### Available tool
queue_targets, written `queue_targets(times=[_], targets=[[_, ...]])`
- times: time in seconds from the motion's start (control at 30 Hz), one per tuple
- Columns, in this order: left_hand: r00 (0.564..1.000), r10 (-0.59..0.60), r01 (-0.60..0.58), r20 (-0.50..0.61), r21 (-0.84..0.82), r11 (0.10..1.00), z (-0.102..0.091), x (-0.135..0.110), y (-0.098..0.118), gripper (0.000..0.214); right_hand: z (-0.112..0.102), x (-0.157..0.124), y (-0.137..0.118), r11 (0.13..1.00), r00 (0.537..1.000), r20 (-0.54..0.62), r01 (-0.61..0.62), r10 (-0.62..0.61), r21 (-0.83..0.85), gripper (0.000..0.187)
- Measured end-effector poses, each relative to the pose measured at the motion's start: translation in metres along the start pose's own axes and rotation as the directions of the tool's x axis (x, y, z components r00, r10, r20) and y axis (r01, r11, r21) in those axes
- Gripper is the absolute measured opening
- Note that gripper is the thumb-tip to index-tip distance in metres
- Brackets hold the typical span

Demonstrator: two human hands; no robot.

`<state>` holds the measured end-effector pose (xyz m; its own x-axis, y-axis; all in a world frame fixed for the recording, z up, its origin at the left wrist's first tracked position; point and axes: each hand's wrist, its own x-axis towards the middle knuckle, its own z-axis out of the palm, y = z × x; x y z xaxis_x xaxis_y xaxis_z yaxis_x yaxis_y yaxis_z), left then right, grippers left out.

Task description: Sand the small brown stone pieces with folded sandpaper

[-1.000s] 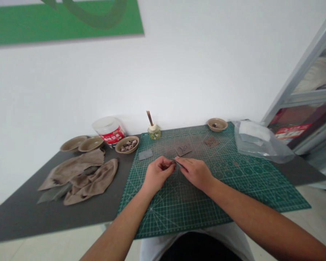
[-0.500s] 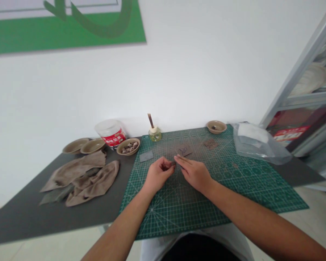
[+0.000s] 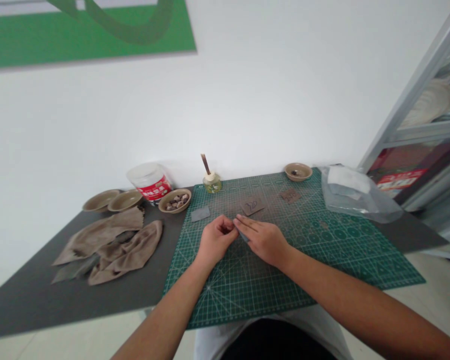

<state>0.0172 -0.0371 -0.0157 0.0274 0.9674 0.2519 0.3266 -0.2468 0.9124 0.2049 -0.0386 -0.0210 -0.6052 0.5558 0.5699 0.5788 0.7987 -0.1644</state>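
My left hand (image 3: 217, 240) is closed in a pinch over the green cutting mat (image 3: 225, 300). What its fingertips hold is too small and hidden to name. Against those fingertips lie the fingers of my right hand (image 3: 265, 241), pressed together over a grey piece of sandpaper (image 3: 244, 237) whose edge shows beneath them. Just beyond the hands lies a brown sandpaper square (image 3: 252, 205) marked 320. Another brown sandpaper piece (image 3: 291, 195) with writing is farther right, and a grey sandpaper piece (image 3: 200, 214) lies to the left.
A bowl of small stones (image 3: 175, 201) stands left of the mat, beside a plastic jar (image 3: 150, 182) and two more bowls. Crumpled brown cloths (image 3: 123, 255) lie at left. A reed diffuser (image 3: 212, 183), a small bowl (image 3: 298, 172) and a clear plastic bag (image 3: 360, 197) sit along the back.
My right fingers have slid slightly left, onto the left fingertips, and more of the grey sandpaper's edge shows. The whole view has shifted a little.
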Motion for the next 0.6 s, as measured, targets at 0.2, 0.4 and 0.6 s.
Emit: queue_targets(times=[0.2, 0.4, 0.6], targets=[[1.0, -0.008, 0.008, -0.02, -0.014, 1.0, -0.0004, 0.0001, 0.0033, 0.017, 0.0015, 0.0005, -0.0019, 1.0, 1.0, -0.001, -0.018, 0.018, -0.006, 0.058], [0.999, -0.023, 0.024, 0.022, -0.081, 0.996, -0.0003, -0.0007, 0.0081, 0.016, 0.0046, -0.0017, 0.0016, 0.996, 0.996, -0.037, -0.08, 0.082, 0.05, 0.061], [0.999, -0.039, 0.043, 0.027, -0.153, 0.987, -0.0015, -0.0006, 0.0057, 0.017, 0.0031, -0.002, 0.0076, 0.988, 0.994, -0.024, -0.103, 0.107, 0.112, 0.057]])
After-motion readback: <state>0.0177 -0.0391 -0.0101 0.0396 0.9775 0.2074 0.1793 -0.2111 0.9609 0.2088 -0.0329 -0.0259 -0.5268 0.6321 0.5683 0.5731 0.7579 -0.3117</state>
